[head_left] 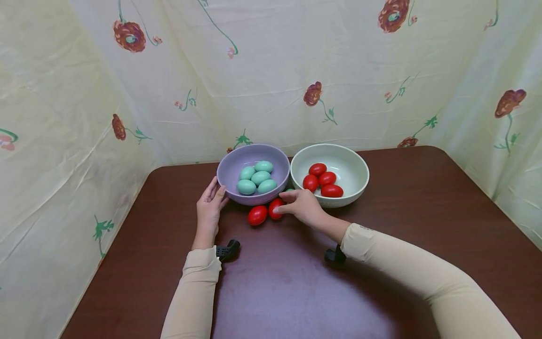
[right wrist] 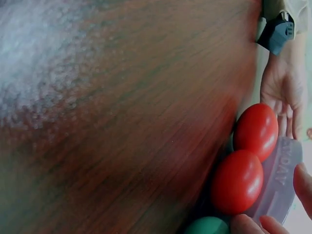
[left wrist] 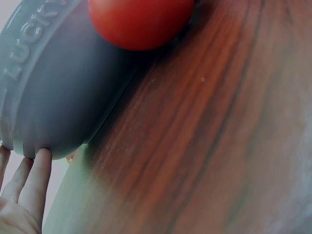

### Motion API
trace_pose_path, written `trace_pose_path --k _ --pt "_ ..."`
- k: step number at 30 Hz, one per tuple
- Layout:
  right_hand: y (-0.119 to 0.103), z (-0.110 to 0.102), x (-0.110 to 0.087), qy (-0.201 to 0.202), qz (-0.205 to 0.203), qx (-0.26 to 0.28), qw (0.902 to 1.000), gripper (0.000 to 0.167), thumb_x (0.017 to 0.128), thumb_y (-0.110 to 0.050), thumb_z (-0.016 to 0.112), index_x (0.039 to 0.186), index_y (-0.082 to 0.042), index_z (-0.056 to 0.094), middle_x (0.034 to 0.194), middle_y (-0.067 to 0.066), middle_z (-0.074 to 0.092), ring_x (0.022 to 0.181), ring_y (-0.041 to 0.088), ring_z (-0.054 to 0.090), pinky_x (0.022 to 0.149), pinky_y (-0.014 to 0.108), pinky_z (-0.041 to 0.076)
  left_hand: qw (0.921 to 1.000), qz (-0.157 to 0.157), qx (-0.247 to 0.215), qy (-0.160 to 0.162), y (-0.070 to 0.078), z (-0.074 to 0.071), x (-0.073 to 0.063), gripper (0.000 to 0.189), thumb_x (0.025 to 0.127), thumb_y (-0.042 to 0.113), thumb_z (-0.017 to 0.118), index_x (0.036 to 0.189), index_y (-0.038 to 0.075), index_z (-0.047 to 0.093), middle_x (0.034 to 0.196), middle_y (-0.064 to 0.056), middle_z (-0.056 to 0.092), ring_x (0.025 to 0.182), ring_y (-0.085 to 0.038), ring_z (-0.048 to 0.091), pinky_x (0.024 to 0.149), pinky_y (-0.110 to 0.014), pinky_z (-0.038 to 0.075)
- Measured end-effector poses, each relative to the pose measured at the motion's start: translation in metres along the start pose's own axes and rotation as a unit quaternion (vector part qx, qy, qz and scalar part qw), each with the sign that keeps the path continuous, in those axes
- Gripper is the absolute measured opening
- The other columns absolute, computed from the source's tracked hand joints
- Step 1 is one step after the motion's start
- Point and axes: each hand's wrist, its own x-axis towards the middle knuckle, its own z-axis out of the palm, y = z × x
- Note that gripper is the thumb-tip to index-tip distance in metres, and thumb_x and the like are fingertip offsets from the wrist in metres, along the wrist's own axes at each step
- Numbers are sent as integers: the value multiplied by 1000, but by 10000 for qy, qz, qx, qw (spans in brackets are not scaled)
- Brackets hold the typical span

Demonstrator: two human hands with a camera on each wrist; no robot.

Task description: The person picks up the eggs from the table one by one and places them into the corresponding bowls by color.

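Observation:
My left hand point(head_left: 208, 207) is at the left side of the purple bowl point(head_left: 224, 165), its fairly straight fingers against the outer wall. That bowl holds several teal eggs point(head_left: 260, 178). In front of it, two red eggs lie side by side on the table: a left one point(head_left: 257, 215) and a right one point(right wrist: 237, 181). My right hand point(head_left: 306, 205) reaches over the right red egg; in the right wrist view, fingertips point(right wrist: 244, 224) are right at its edge while another digit stands apart above. A teal egg point(right wrist: 208, 226) lies beside it, mostly hidden by the hand in the head view.
A pale green bowl point(head_left: 357, 176) with several red eggs point(head_left: 327, 179) stands right of the purple bowl, their rims close together. Both are near the back edge of the dark wooden table point(head_left: 271, 287). A flowered curtain point(head_left: 271, 84) hangs behind.

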Motion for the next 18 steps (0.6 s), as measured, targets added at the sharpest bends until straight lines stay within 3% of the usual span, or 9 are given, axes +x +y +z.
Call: trace_pose_path --k 11,18 --pt "5 10 4 -9 -263 -439 9987 49 81 -14 83 127 -3 68 123 13 71 123 25 63 103 38 52 10000 39 -11 3 -1 0 0 59 98 23 63 153 15 41 159 -5 39 141 -20 47 110 -41 45" --pt "7 12 4 -42 -155 -671 9976 48 78 -11 84 123 -5 71 120 12 73 119 24 64 100 36 54 10000 20 -21 24 -1 0 0 59 98 22 63 153 15 41 159 -5 39 141 -20 47 108 -40 46"
